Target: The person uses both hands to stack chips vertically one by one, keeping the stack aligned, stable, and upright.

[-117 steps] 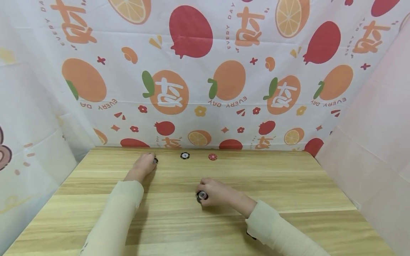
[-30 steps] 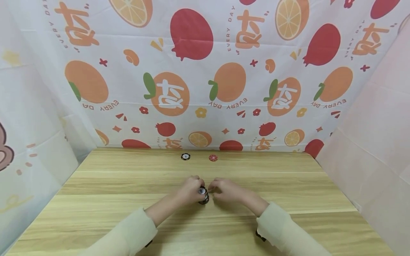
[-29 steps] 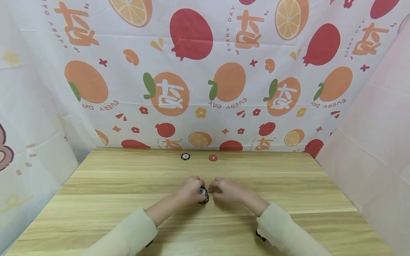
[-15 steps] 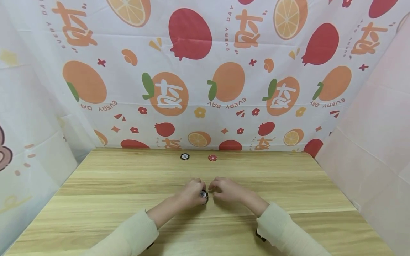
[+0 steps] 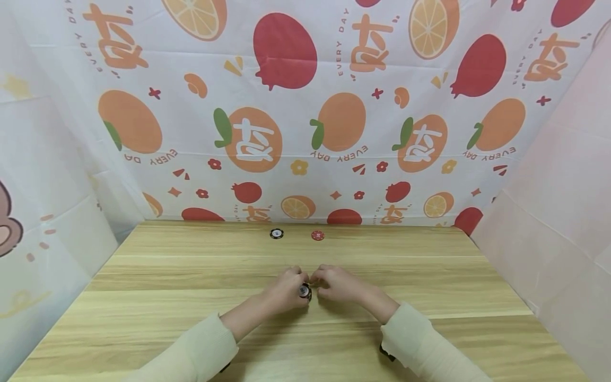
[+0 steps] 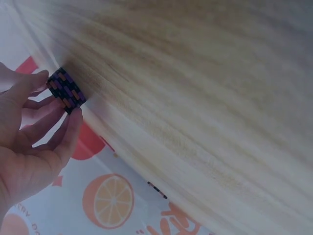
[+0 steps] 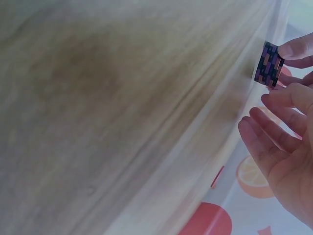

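Note:
Near the table's middle my left hand [image 5: 288, 289] holds a short stack of black poker chips [image 5: 305, 291] between thumb and fingers. The left wrist view shows the stack's [image 6: 67, 91] patterned side, with the thumb on one edge and a fingertip on the opposite one. Just to the right of the stack is my right hand [image 5: 341, 285], its thumb and forefinger loosely bent and spread. In the right wrist view, its fingertips come right up to the stack [image 7: 269, 64], and the other fingers [image 7: 264, 134] are loosely extended.
Two single chips lie flat near the table's back edge: a black-and-white chip [image 5: 277, 234] and, to its right, a red chip [image 5: 317, 235]. A fruit-print cloth [image 5: 334, 132] hangs behind the wooden table [image 5: 406, 265], and pale cloths hang at both sides.
My left hand has come from the back left to the stack with a chip, which now tops it. The right hand has loosened its grip. Lately the top chip has shifted slightly right.

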`<state>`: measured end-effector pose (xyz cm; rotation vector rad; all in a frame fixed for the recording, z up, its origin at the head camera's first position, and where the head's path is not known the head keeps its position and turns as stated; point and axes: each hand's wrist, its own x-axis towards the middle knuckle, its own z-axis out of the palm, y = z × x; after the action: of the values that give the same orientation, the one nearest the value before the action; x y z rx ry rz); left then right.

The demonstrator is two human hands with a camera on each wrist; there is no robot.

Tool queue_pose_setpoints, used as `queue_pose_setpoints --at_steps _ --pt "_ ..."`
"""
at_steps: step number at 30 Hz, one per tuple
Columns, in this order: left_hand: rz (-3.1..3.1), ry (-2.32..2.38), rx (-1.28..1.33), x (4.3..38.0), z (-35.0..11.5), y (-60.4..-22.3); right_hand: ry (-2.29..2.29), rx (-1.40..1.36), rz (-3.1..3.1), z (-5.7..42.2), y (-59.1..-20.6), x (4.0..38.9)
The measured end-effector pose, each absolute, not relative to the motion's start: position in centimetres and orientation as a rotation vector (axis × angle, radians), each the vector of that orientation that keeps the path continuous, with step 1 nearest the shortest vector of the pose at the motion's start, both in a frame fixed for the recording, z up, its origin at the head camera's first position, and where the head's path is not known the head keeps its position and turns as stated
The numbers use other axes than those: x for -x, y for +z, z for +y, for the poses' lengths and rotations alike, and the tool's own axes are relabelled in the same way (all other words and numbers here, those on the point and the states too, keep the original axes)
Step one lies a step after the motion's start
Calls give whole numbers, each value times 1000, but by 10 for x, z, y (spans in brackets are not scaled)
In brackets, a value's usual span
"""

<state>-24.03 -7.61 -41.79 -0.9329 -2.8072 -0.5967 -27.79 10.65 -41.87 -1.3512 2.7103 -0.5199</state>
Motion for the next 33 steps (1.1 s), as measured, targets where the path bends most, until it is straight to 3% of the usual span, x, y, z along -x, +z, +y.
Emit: queue_pose_setpoints --at_steps 25,33 --pt "-2812 -467 903 235 -71 -418 -538 1301 2702 105 -422 281" --pt "-2816 -462 892 234 -73 -419 -585 1113 2799 103 -418 316"
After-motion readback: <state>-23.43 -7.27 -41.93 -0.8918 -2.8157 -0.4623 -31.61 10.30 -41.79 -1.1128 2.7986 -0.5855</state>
